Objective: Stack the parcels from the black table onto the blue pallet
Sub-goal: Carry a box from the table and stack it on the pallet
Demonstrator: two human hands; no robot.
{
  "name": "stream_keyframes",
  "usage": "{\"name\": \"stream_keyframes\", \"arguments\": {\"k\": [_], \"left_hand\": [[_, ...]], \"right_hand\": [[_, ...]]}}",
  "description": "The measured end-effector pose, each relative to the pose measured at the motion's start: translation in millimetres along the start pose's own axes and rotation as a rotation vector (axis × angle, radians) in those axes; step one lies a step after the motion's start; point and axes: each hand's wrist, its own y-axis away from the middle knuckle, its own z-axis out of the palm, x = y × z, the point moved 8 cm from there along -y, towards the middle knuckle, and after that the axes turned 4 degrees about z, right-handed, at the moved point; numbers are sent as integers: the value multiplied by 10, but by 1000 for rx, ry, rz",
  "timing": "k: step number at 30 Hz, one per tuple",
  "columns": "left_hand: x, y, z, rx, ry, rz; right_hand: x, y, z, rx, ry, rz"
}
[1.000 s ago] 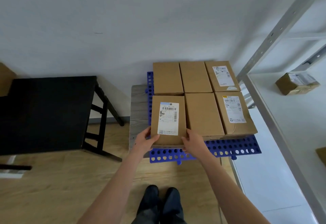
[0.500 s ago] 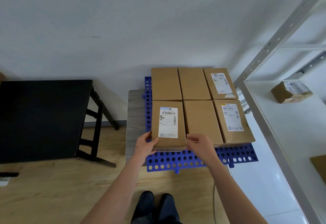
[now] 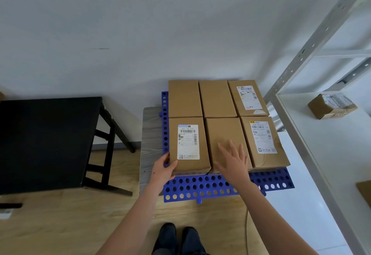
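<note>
Since half a second ago, the left hand (image 3: 163, 169) has kept its place at the near-left corner of the labelled parcel (image 3: 188, 144). The right hand (image 3: 232, 160) has left that parcel's near edge and moved toward 1 o'clock, over the middle parcel (image 3: 222, 132). The left hand clasps the corner, with its thumb on the top face and its fingers round the left side. The right hand is spread flat, fingers apart and pointing to 12 o'clock. Whether the palm touches the cardboard I cannot tell. The black desk (image 3: 46, 140) stands at 9 o'clock of the blue pallet (image 3: 200, 188), well apart from it, and no parcel shows on the part in view. On the pallet six brown parcels lie flat in two rows of three, sides touching. The labelled parcel is at the near left, with a white barcode label on top. The middle parcel beside it is plain. The right parcel (image 3: 263, 142), at 3 o'clock of that, bears a label and a thin string. In the far row, at 12 o'clock, only the rightmost box (image 3: 248, 98) is labelled. A perforated strip of the pallet lies bare at 6 o'clock of the boxes.
</note>
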Motion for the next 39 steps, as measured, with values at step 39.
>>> {"name": "stream_keyframes", "arguments": {"k": [39], "left_hand": [[1177,1371,-1048,513,-367,409]], "right_hand": [[-1357,338,-699,-85,-493,-403]]}}
